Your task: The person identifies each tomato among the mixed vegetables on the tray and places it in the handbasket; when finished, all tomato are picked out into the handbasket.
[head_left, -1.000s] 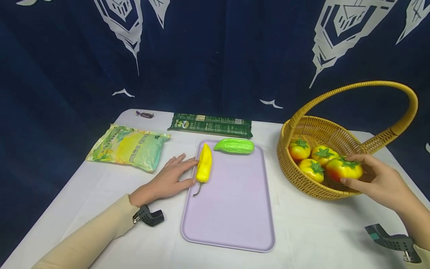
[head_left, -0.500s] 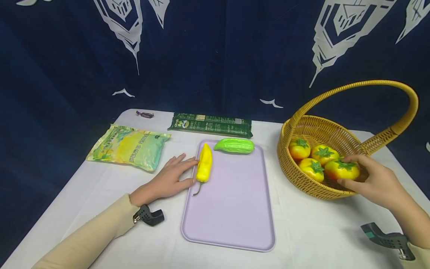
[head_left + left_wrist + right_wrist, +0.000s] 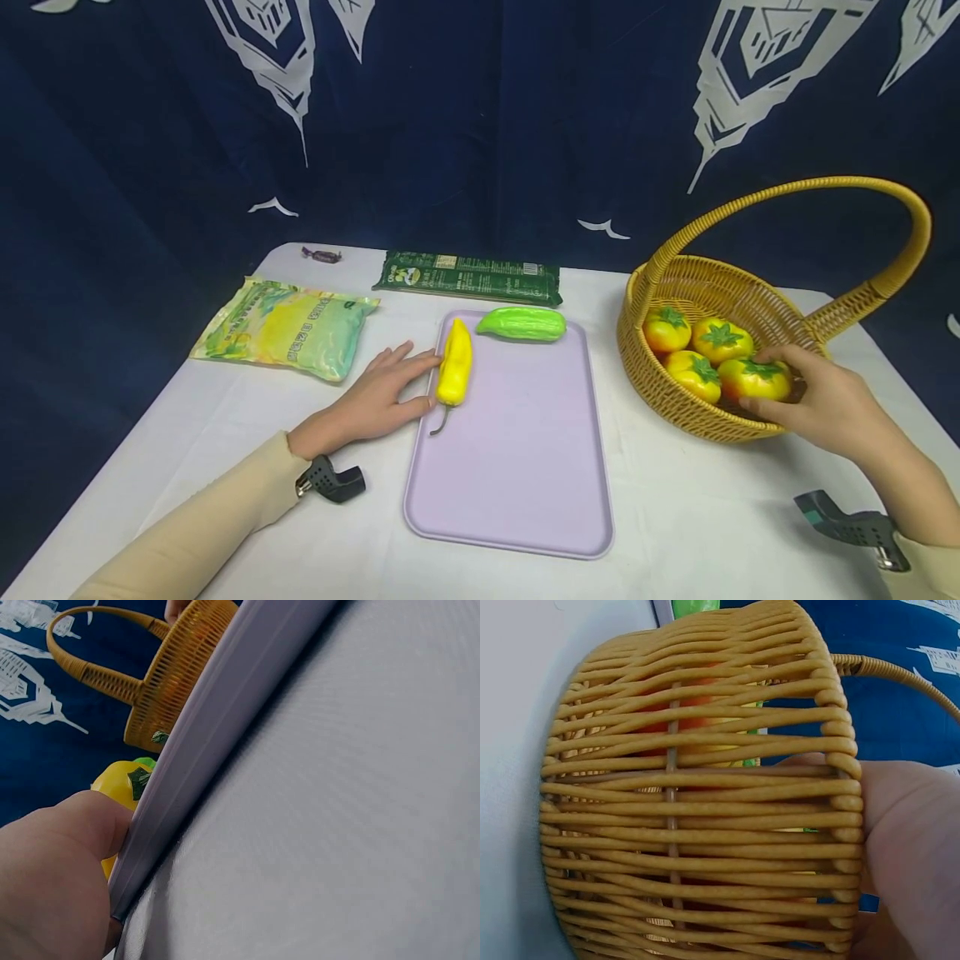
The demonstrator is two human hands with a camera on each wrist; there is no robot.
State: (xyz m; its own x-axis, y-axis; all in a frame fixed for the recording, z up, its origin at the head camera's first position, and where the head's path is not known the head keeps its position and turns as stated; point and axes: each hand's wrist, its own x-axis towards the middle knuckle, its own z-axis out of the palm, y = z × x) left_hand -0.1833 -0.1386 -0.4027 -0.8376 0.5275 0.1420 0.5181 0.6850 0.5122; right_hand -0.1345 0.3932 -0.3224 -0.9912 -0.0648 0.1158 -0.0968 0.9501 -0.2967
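Observation:
In the head view, my right hand (image 3: 832, 404) reaches over the near rim of the wicker basket (image 3: 675, 412). Thumb and fingers hold a yellow-red tomato (image 3: 753, 379) with a green leafy top, low in the basket beside several similar tomatoes (image 3: 722, 340). Basket weave hides most of that grip in the right wrist view, where the hand (image 3: 915, 840) shows at the rim. My left hand (image 3: 375, 400) lies with fingers extended at the left edge of the lilac tray (image 3: 525, 467), fingertips right by a yellow pepper (image 3: 454, 367). Its thumb (image 3: 97, 821) meets the tray rim.
A green bumpy gourd-like vegetable (image 3: 521, 323) lies on the tray's far end. Behind it is a long green packet (image 3: 468, 277). A yellow-green bag (image 3: 288, 329) and a small wrapped candy (image 3: 322, 255) are at left. The basket's tall handle (image 3: 795, 187) arches over its opening.
My right hand has moved left and slightly down with the tomato, bringing it close against the other tomatoes in the basket. The left hand has stayed in place.

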